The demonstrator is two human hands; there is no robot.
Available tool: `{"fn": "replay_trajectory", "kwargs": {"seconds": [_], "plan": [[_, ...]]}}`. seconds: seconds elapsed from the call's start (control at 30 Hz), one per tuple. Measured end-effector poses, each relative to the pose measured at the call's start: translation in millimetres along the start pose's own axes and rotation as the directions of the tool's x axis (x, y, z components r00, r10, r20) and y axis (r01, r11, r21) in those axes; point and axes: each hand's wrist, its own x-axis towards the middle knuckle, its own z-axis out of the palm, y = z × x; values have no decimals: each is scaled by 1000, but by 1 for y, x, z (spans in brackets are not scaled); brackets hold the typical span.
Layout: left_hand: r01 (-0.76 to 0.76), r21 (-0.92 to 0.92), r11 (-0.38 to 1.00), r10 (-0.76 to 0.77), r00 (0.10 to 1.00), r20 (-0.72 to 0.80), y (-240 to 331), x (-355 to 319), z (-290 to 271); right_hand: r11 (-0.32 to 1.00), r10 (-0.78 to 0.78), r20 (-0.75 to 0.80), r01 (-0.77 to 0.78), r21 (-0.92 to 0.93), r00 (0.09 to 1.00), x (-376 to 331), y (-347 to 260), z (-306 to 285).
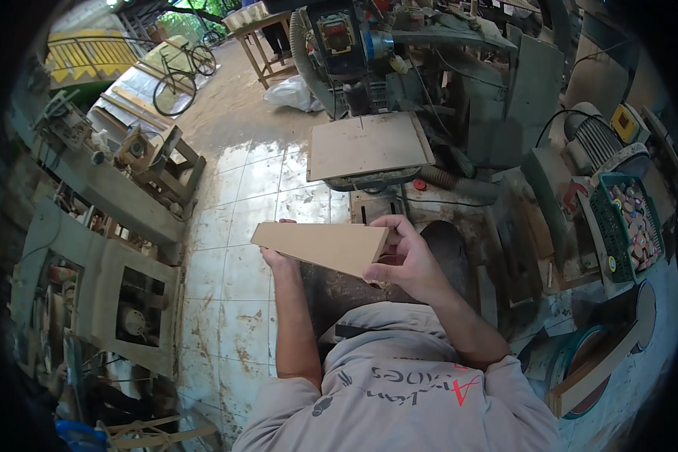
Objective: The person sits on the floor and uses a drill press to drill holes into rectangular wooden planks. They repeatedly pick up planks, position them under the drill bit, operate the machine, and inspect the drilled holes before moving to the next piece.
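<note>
A tan, tapered board (328, 245), which looks like MDF, is held in front of my body above my lap. Its narrow end points left, and the wide end is at the right. My left hand (277, 260) grips the narrow end from below, and most of its fingers are hidden behind the board. At the wide end, my right hand (414, 264) has its thumb on the near corner and its fingers on the far corner. Just ahead stands a drill press (350, 56) with a flat board (369, 147) on its table, apart from both hands.
A green basket (614, 248) of small wooden pieces stands at the right, near a motor (595, 143). Machine frames (117, 297) line the left side. A bicycle (181, 79) and a wooden table (256, 34) are farther back. Tiled floor (226, 279) lies to my left.
</note>
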Motion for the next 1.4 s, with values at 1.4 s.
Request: {"fn": "replay_trajectory", "kwargs": {"seconds": [1.4], "plan": [[-442, 452, 775, 219, 858, 464, -43, -85, 109, 493, -855, -334, 819, -292, 396, 1, -165, -43]]}}
